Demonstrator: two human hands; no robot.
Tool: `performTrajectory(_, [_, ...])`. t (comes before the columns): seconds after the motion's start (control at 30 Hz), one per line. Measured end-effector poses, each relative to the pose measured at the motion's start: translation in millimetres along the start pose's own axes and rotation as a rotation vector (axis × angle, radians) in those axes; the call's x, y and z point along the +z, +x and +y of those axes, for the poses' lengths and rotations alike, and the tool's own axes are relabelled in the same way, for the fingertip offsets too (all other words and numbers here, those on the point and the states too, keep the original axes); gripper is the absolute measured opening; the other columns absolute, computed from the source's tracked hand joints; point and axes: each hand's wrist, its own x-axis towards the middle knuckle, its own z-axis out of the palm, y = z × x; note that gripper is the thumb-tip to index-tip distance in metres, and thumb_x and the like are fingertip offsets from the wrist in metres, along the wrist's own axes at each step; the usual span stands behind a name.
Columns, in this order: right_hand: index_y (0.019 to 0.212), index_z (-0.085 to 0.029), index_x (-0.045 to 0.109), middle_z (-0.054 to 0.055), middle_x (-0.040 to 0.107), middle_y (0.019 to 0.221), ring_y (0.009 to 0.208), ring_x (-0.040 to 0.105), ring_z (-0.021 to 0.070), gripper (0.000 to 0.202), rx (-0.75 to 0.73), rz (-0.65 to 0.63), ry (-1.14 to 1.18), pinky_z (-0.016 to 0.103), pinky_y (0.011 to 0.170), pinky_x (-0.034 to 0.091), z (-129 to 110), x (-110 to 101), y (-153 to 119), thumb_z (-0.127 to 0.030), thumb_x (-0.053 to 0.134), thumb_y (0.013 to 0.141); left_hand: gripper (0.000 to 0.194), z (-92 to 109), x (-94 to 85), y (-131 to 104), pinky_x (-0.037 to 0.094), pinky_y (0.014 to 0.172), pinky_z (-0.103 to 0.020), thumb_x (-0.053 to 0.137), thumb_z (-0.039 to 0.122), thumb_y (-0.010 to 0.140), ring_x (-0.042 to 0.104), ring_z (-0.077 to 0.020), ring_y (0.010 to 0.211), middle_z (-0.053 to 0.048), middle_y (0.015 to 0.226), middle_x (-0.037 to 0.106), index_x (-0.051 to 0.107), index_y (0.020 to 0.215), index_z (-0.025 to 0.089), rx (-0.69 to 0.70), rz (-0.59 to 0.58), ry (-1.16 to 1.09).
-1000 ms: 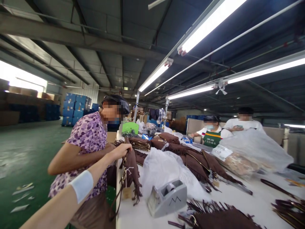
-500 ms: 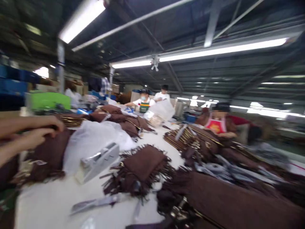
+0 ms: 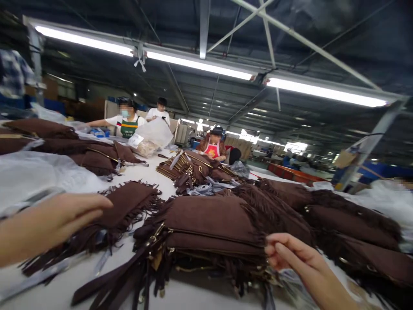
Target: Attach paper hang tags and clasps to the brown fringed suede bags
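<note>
In front of me lies a stack of dark brown fringed bags [image 3: 206, 215], with gold zips and hanging straps along its near side. My right hand [image 3: 300, 262] is at the right end of the stack, its fingers curled and pinched on the fringed edge of a bag. My left hand [image 3: 61, 219] hovers above the left part of the table, fingers stretched out and holding nothing. It partly covers another brown fringed piece [image 3: 129, 198], which lies flat left of the stack.
White table [image 3: 164, 178] underneath. Clear plastic [image 3: 51, 172] lies at left. Further bags with gold zips [image 3: 187, 165] are piled behind, and more brown bags [image 3: 348, 219] at right. Several people work beyond, one in a red apron [image 3: 212, 150]. A lamp rail [image 3: 200, 64] runs overhead.
My view has swung to the right. Both hands were together at the left over a brown bag; now they are apart, the right one at the stack's right end.
</note>
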Motion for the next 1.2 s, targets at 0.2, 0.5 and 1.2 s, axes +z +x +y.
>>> performTrajectory(0.2, [0.095, -0.018, 0.068, 0.010, 0.073, 0.085, 0.073, 0.068, 0.0234, 0.063, -0.031, 0.329, 0.000, 0.033, 0.065, 0.058, -0.4, -52.3, -10.2, -0.069, 0.076, 0.059, 0.042, 146.4, 95.3, 81.4, 0.034, 0.114, -0.037, 0.044, 0.033, 0.091, 0.048, -0.0227, 0.131, -0.003, 0.143, 0.052, 0.061, 0.129, 0.027, 0.100, -0.141, -0.023])
performTrajectory(0.5, [0.077, -0.018, 0.060, 0.004, 0.069, 0.078, 0.075, 0.067, 0.0184, 0.041, 0.189, 0.034, -0.222, 0.025, 0.061, 0.052, 13.5, -76.4, -17.0, -0.059, 0.063, 0.071, 0.093, 201.6, 153.6, 106.0, 0.013, 0.115, -0.062, 0.066, 0.056, 0.075, 0.015, -0.0363, 0.146, -0.016, 0.158, 0.017, 0.028, 0.152, 0.021, 0.159, -0.326, 0.118])
performTrajectory(1.2, [0.074, -0.011, 0.059, 0.014, 0.071, 0.058, 0.044, 0.067, 0.0198, 0.013, 0.624, -0.376, 0.124, 0.022, 0.038, 0.050, 73.8, 40.8, -16.6, -0.012, 0.048, 0.082, 0.077, 174.9, 129.8, 131.6, 0.021, 0.117, -0.046, 0.057, 0.061, 0.080, 0.031, -0.0331, 0.141, -0.013, 0.156, 0.032, 0.046, 0.142, 0.018, 0.144, -0.525, -0.178])
